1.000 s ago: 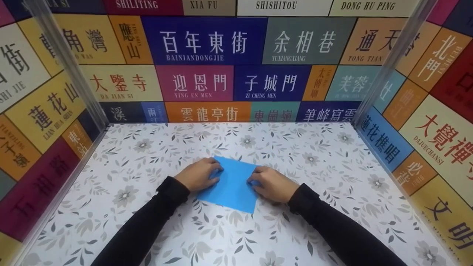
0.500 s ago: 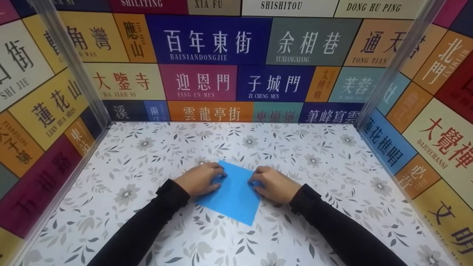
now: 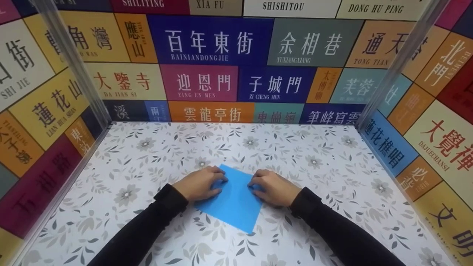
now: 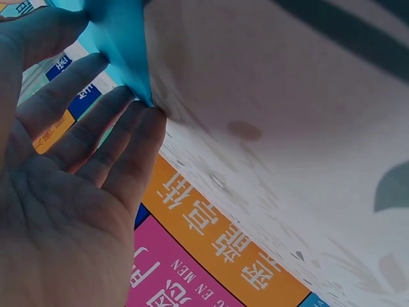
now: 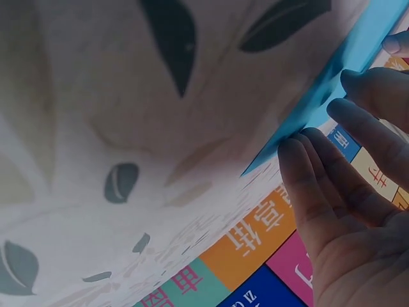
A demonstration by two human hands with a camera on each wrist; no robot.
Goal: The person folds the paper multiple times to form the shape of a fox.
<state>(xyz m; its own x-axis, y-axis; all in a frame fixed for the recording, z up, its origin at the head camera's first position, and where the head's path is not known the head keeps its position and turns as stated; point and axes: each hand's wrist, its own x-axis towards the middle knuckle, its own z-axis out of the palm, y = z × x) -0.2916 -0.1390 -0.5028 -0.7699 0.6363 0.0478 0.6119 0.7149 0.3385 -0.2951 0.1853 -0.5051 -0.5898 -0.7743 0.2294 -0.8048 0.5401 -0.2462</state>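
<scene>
Head view: a person's left hand (image 3: 199,183) and right hand (image 3: 275,187) rest on either side of a blue sheet (image 3: 236,203), apparently paper, which lies askew on a flower-patterned surface (image 3: 184,142), one corner pointing back toward the person. Neither grip looks clamped; in the left wrist view the thumb stands apart from the fingers, fingertips (image 4: 154,120) touching the sheet's margin, with no clear pinch in either close view. Dark sleeves (image 3: 133,225) reach in from below, and colorful name panels (image 3: 208,42) rise behind. Trouble, if it comes, would likely start with that light touch: uneven pressure from the two sides could make the sheet skid or twist, and hands pushing toward each other could buckle its middle. A fingertip bearing down hard might leave a stray crease. The near corner, untouched, looks freest to swing or lift.
</scene>
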